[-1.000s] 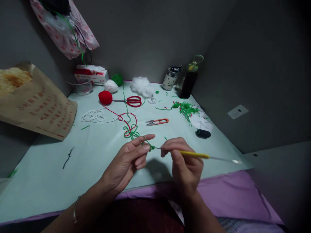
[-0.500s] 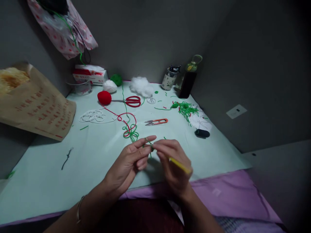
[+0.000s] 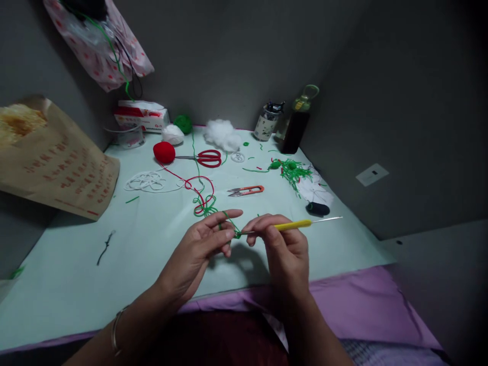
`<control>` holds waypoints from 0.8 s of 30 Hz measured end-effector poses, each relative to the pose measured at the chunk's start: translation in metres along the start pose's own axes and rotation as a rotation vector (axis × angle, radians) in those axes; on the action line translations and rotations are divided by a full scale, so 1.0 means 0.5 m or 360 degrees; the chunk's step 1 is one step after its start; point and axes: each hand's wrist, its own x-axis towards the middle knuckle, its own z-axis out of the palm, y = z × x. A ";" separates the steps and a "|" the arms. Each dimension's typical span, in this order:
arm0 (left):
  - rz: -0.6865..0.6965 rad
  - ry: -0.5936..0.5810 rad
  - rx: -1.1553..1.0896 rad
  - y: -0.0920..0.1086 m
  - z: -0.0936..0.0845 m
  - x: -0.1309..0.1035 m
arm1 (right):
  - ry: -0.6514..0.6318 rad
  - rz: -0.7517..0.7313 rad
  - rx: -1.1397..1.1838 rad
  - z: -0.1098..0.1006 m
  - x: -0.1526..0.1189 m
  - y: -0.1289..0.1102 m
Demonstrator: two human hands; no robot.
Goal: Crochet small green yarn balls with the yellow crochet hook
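Between thumb and fingers, my left hand (image 3: 200,246) pinches a small piece of green yarn work (image 3: 237,234), with a green strand running over its raised index finger. My right hand (image 3: 284,244) grips a crochet hook with a yellow handle (image 3: 293,225); its thin metal tip meets the green piece, and the other metal end points right. Beyond my hands, loose green yarn loops (image 3: 206,207) lie tangled beside a red strand. Orange thread snips (image 3: 247,190) rest behind the hands.
Red-handled scissors (image 3: 209,158), a red yarn ball (image 3: 164,152), a white ball (image 3: 173,134) and white stuffing (image 3: 222,135) lie farther back. A paper bag (image 3: 64,162) stands left. Green scraps (image 3: 293,173), a dark yarn roll (image 3: 317,209) and a bottle (image 3: 296,127) are right.
The hook has swung from pointing down toward me to nearly level, its rear end now to the right. My right hand has turned, and my left fingers have spread slightly.
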 end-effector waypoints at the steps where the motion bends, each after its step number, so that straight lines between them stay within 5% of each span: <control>1: 0.0013 0.0016 0.0008 0.000 0.000 0.000 | -0.0013 -0.0074 -0.0123 0.000 -0.003 -0.002; 7: -0.0027 -0.0014 -0.0121 -0.008 0.004 -0.003 | -0.0150 -0.0800 -0.1178 0.007 -0.021 -0.006; 11: -0.0217 -0.0080 -0.0315 -0.003 0.004 -0.001 | 0.0020 -0.0500 -0.0649 0.006 -0.013 -0.009; 15: -0.0106 -0.0075 -0.0166 -0.004 0.006 0.000 | 0.0029 -0.0223 -0.0232 0.006 0.001 -0.009; 19: 0.0015 -0.0054 0.0044 -0.012 0.009 -0.003 | -0.0068 -0.0360 -0.0478 0.010 -0.005 -0.004; 24: -0.0040 0.0057 -0.0162 -0.016 0.014 -0.001 | -0.0082 -0.0663 -0.1096 0.016 -0.024 -0.005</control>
